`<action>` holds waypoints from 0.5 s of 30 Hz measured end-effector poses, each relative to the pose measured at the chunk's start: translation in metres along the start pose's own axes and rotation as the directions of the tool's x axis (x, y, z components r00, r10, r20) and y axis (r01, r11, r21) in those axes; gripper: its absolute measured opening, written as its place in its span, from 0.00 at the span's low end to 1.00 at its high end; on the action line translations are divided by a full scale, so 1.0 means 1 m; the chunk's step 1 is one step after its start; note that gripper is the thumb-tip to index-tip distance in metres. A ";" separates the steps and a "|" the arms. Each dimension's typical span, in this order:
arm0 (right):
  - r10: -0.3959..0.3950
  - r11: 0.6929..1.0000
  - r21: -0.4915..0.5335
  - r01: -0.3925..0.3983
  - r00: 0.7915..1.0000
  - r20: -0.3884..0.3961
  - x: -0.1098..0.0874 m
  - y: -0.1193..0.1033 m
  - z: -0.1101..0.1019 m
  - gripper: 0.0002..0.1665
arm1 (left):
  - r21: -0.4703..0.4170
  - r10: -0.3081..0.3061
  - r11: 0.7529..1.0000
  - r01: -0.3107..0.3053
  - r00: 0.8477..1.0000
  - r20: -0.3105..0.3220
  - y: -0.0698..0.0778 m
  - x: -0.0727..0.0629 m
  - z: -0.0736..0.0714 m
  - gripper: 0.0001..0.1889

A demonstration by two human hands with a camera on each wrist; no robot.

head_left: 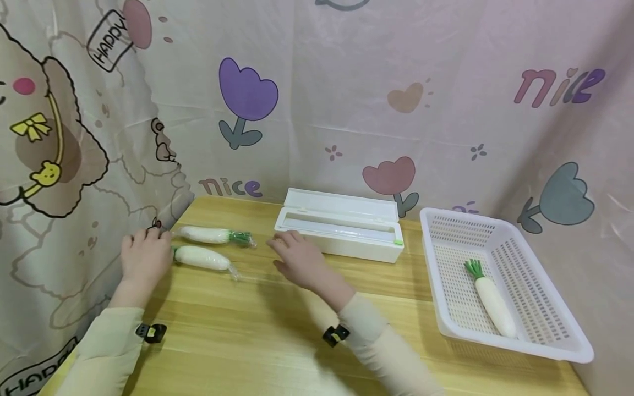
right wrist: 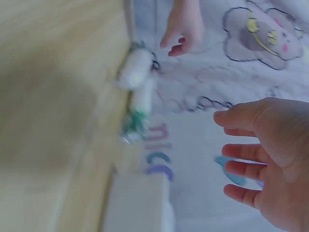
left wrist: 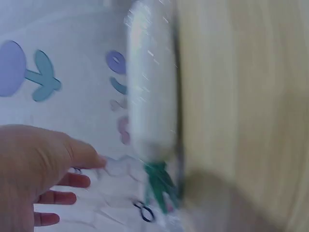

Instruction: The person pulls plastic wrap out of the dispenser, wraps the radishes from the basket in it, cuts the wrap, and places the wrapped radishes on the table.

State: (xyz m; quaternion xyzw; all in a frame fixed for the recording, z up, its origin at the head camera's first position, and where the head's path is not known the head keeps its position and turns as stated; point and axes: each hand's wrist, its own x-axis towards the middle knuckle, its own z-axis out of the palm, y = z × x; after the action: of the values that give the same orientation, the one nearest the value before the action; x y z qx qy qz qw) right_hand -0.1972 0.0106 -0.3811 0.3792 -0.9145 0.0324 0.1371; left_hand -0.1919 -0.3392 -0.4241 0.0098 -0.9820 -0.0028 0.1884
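Observation:
Two white radishes with green tops lie on the left of the table, each wrapped in clear film. The nearer wrapped radish [head_left: 203,257] has its greens toward my left hand [head_left: 146,254]; the farther wrapped radish [head_left: 204,235] points its greens right. My left hand hovers just beside their left ends, and the left wrist view shows its fingers [left wrist: 72,181] apart from a radish [left wrist: 152,87]. Over the middle of the table is my right hand [head_left: 306,263], in front of a white film dispenser box [head_left: 346,247] with its lid raised. Its fingers [right wrist: 244,169] extend loosely, holding nothing.
At the right stands a white plastic basket [head_left: 436,286] with one radish [head_left: 495,308] inside, its green top toward the back. A printed curtain [head_left: 322,82] hangs behind and along the left of the wooden table [head_left: 238,341].

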 end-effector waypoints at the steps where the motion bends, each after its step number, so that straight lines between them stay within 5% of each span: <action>1: -0.004 1.000 -0.004 0.004 0.999 -0.038 -0.005 0.005 -0.005 0.30 | -0.007 0.013 1.000 -0.013 0.999 -0.036 0.004 0.000 -0.004 0.12; 9: -0.004 1.000 0.007 0.005 0.970 -0.242 -0.046 0.042 -0.044 0.28 | -0.031 0.103 0.993 -0.113 0.969 -0.225 0.045 0.004 -0.033 0.23; 11: 0.010 1.000 0.018 -0.005 0.966 -0.259 -0.056 0.052 -0.053 0.29 | -0.047 0.136 0.987 -0.155 0.949 -0.284 0.056 0.005 -0.039 0.24; 15: 0.034 0.999 0.029 -0.027 0.953 -0.301 -0.079 0.073 -0.071 0.29 | -0.061 0.212 0.964 -0.260 0.886 -0.413 0.080 0.008 -0.047 0.28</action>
State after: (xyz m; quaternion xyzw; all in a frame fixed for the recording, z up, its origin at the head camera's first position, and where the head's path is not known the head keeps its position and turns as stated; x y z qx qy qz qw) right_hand -0.1790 0.1287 -0.3313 0.3574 -0.8882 0.1034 0.2697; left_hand -0.1831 -0.2599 -0.3765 -0.1202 -0.9141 -0.0339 0.3858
